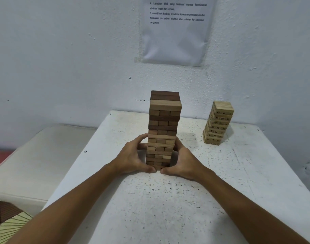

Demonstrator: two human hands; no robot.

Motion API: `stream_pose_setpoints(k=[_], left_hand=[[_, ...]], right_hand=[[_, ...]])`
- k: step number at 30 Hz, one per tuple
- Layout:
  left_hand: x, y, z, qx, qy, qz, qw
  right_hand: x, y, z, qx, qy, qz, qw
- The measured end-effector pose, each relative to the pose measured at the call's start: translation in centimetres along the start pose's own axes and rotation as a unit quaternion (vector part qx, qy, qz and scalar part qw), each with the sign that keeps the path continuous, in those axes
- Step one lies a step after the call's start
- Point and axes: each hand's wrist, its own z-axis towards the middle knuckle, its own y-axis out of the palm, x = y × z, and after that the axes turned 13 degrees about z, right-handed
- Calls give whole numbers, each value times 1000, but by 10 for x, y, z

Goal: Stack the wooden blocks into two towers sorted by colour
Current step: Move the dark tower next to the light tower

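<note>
Head view: my left hand (133, 155) and right hand (183, 160) clasp the base of a tall brown rectangular wooden-block tower (163, 129), table centre; pale numbered block tower (217, 123) at two o'clock on speckled white tabletop (168, 199).

A person's left hand (131, 156) and right hand (183, 161) cup the lower part of a tall brown block tower (163, 127) standing upright on a speckled white table (168, 199), fingers curled round its sides and thumbs nearly meeting at its base. The tower mixes dark and lighter brown layers, with dark blocks on top. Well apart, toward the table's far right corner, stands a shorter pale numbered tower (218, 122), leaning slightly. A printed paper sheet (176, 30) hangs on the white wall (62, 59) behind
</note>
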Motion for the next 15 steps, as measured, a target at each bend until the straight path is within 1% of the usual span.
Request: stream_pose_setpoints(k=[15], left_hand=[[13, 17, 21, -14, 21, 5, 1000]], right_hand=[[8, -26, -6, 19, 7, -10, 1000]])
